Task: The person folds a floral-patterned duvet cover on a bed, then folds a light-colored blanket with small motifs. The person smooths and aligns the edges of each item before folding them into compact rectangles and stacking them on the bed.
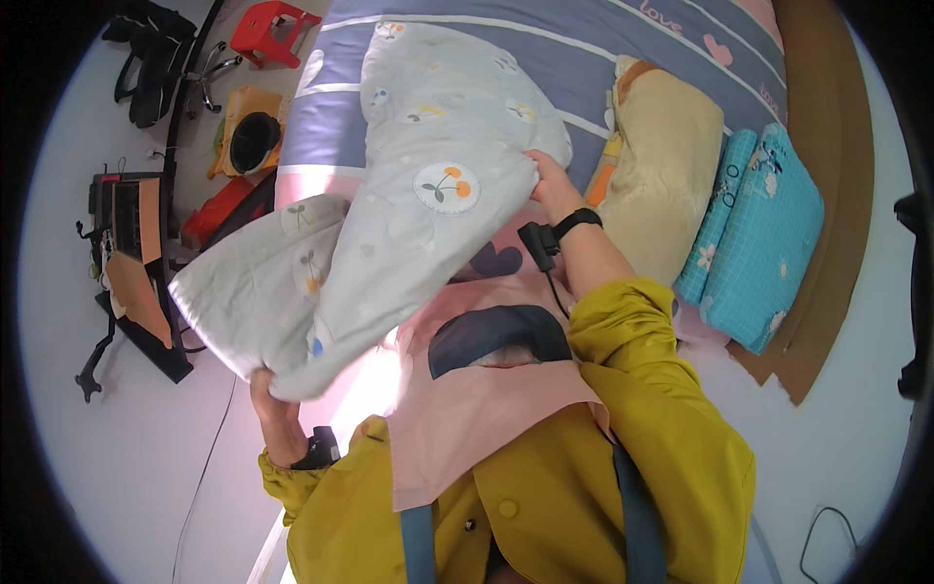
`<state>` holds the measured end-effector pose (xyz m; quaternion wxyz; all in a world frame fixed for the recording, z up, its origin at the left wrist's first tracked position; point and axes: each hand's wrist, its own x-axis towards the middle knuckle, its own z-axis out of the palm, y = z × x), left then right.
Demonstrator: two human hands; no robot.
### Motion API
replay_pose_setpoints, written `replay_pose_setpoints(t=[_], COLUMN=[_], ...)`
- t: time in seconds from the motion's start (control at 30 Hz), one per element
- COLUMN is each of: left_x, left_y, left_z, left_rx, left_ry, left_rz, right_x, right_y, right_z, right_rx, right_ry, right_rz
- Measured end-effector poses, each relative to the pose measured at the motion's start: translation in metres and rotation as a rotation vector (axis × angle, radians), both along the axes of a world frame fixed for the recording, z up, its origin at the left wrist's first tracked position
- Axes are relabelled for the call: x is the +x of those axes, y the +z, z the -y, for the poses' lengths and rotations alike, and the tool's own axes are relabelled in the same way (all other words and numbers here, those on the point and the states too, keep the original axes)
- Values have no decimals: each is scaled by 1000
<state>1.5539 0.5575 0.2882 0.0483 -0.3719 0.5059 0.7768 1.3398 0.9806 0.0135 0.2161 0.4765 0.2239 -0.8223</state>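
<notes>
A white quilt (389, 234) printed with orange cherries is partly folded across the near left part of the bed, one corner hanging past its left side. My left hand (275, 397) is closed on that lower corner, with some fingers behind the cloth. Farther up on the right, my right hand (553, 185) grips the quilt's right edge, its fingertips partly hidden by the fabric. Between my two hands the near edge of the quilt runs slantwise and sags a little. Each wrist wears a black strap.
The bed's grey and pink sheet (574, 39) lies beneath. Right of the quilt rest a folded beige blanket (666, 165) and folded turquoise bedding (764, 253). On the floor at left are a red stool (270, 31), a wheeled chair (161, 58) and an open cardboard box (136, 273).
</notes>
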Motion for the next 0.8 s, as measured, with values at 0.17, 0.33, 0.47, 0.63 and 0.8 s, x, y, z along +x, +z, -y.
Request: replay_pose_setpoints(t=[0.17,0.33,0.47,0.63,0.8], left_x=[-93,-228,-244,-177,-120], left_y=[-33,49,115,70,-83], left_z=[25,32,12,-11,-26], left_rx=[-112,-99,-94,108,355], left_ry=[316,163,97,184,101], left_rz=[-125,-600,-873,-657,-239], right_x=[-104,-162,-83,63,218], right_y=[72,234,379,417,303], right_z=[-51,-153,-184,-139,-159], right_rx=[36,459,638,971,959], right_ry=[-243,-252,-330,-386,-412], right_rz=[-413,-923,-1264,-1081,-473])
